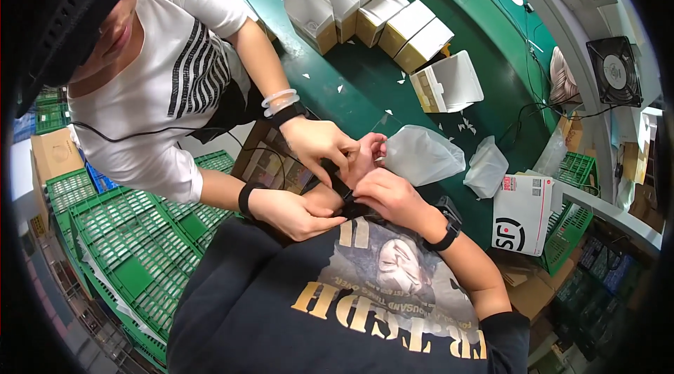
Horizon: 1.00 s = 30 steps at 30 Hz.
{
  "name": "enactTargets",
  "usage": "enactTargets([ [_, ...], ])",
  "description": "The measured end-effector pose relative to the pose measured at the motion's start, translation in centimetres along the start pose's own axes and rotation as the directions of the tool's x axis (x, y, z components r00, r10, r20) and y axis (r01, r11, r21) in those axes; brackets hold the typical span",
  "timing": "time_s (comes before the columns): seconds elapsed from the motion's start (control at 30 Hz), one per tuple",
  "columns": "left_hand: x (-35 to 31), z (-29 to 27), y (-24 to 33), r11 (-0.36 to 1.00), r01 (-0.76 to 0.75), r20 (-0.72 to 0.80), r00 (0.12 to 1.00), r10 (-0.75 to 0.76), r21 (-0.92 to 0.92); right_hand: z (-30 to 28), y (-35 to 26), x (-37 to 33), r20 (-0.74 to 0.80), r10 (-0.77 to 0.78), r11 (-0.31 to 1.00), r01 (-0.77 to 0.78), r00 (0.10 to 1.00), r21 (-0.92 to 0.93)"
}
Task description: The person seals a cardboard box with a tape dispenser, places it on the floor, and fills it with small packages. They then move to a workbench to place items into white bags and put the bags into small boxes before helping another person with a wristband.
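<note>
My left hand (363, 159) is held out in front of my chest with its fingers loosely curled, and nothing shows in it. Round that wrist runs a black wrist strap (345, 189). My right hand (395, 198) pinches the strap's edge from the right; a black band with a small device (449, 223) sits on my right wrist. A co-worker in a white shirt reaches in from the left. One of their hands (319, 144) has its fingers on the strap, and their other hand (293, 214) lies under my left forearm. The strap's fastening is hidden by fingers.
Several white-and-brown open boxes (447, 84) stand on the green table (365, 86) among white scraps. Clear plastic bags (424, 155) and a white printed package (521, 213) lie nearer. Green crates (133, 251) are stacked at left; a black fan (614, 72) hangs at right.
</note>
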State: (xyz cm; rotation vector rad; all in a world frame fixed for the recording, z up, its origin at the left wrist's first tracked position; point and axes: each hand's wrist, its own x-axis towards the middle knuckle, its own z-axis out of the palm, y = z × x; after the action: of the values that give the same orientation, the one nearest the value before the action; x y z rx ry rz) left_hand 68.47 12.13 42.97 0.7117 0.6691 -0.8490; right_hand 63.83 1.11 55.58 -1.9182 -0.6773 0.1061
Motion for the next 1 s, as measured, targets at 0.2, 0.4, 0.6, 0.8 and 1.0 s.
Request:
enactTargets([
  [0.2,0.3,0.5,-0.1,0.995,0.015,-0.013,1.000,-0.014,0.098,0.2,-0.1,0.8,-0.051,0.060,0.997,-0.062,0.997,-0.042],
  [0.4,0.3,0.6,-0.6,0.986,0.019,-0.017,1.000,-0.017,0.166,-0.1,-0.1,1.0,0.065,-0.021,0.998,0.024,0.998,-0.050],
  [0.6,0.3,0.4,-0.4,0.979,0.018,-0.021,1.000,-0.014,0.204,0.8,0.5,0.1,0.058,0.010,1.000,-0.009,0.998,-0.013],
  [0.8,0.2,0.3,-0.3,0.971,-0.003,-0.008,1.000,0.005,0.239,1.2,0.3,0.2,0.023,0.066,0.998,-0.066,0.998,-0.007],
  [1.0,0.3,0.6,-0.5,0.952,-0.017,0.007,1.000,0.016,0.305,0.7,-0.3,0.5,0.068,0.132,0.990,-0.129,0.989,-0.052],
])
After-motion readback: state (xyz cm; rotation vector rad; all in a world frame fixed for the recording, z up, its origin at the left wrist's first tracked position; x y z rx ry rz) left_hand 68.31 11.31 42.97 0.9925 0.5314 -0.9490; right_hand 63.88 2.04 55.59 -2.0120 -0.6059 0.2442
